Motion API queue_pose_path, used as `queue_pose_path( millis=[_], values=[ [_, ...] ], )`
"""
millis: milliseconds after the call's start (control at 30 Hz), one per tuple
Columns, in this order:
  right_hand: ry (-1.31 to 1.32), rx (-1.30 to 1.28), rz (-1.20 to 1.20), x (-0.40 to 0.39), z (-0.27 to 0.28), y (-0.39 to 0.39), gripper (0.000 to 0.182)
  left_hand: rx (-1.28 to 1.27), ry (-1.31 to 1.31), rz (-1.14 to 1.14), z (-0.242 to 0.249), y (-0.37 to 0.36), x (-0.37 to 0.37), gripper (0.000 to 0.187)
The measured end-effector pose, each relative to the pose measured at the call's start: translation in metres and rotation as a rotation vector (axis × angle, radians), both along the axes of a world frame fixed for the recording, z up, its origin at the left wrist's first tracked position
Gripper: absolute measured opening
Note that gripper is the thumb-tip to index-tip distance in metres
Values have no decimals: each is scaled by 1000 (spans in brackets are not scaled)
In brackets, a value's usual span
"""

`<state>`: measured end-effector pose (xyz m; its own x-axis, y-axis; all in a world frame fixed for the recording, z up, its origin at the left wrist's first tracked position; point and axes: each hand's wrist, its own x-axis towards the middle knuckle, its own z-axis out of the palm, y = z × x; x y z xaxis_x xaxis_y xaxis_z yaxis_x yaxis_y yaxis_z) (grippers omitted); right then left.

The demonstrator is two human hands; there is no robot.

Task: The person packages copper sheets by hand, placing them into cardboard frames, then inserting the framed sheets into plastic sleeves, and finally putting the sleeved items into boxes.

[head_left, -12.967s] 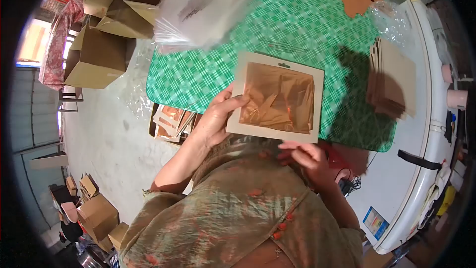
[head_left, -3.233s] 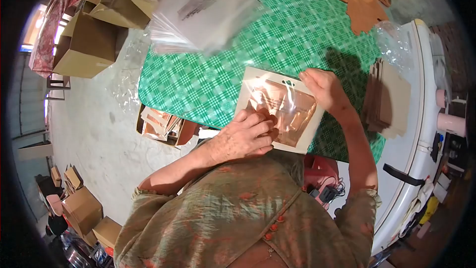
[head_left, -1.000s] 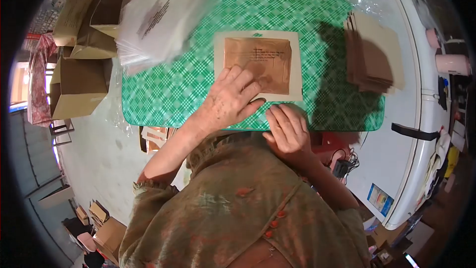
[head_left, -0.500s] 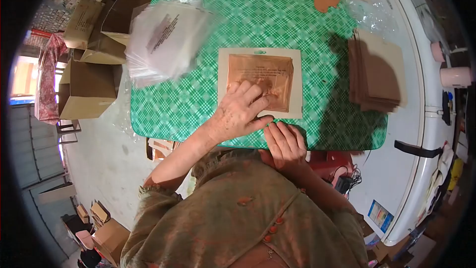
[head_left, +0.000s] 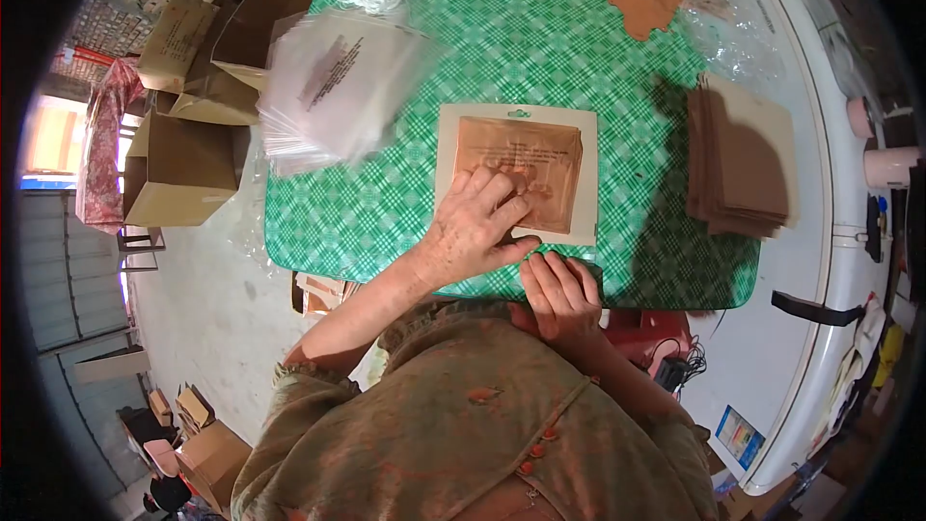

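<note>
While the left hand [head_left: 473,232] lies flat with fingers spread on the near part of the bagged card frame [head_left: 517,174], pressing it onto the green checked table [head_left: 386,203], the right hand [head_left: 559,291] rests open just below the frame's near edge, fingertips at its lower rim, gripping nothing. Left of the hands sits a stack of clear bags [head_left: 333,87]; right of them, a pile of brown cards [head_left: 741,162]

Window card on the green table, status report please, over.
Left hand flat on window card. Right hand at its near edge, nothing gripped. Card flat on green table. Nothing obstructing.
</note>
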<state>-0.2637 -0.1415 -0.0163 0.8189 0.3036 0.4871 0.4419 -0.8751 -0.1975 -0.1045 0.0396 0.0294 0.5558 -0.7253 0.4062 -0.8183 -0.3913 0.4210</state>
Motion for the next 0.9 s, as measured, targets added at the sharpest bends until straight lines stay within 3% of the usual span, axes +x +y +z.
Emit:
queue_pose_path(
  millis=[267,467,533,633,733,900],
  values=[
    [-24,-17,-25,1,1,1,49,10,-10,19,-4,1,-5,52],
    [-8,186,98,4,25,-11,29,18,44,24,1,11,-32,48],
    [-108,248,30,23,37,-22,20,22,77,10,2,17,-44,48],
    [-32,101,-137,65,59,-43,40,19,89,-20,7,23,-63,48],
    [-47,-33,-183,104,57,-53,39,27,18,-33,-2,27,-74,50],
    [35,-153,-115,113,49,-56,21,-8,45,-35,-7,31,-77,53]
  ],
)
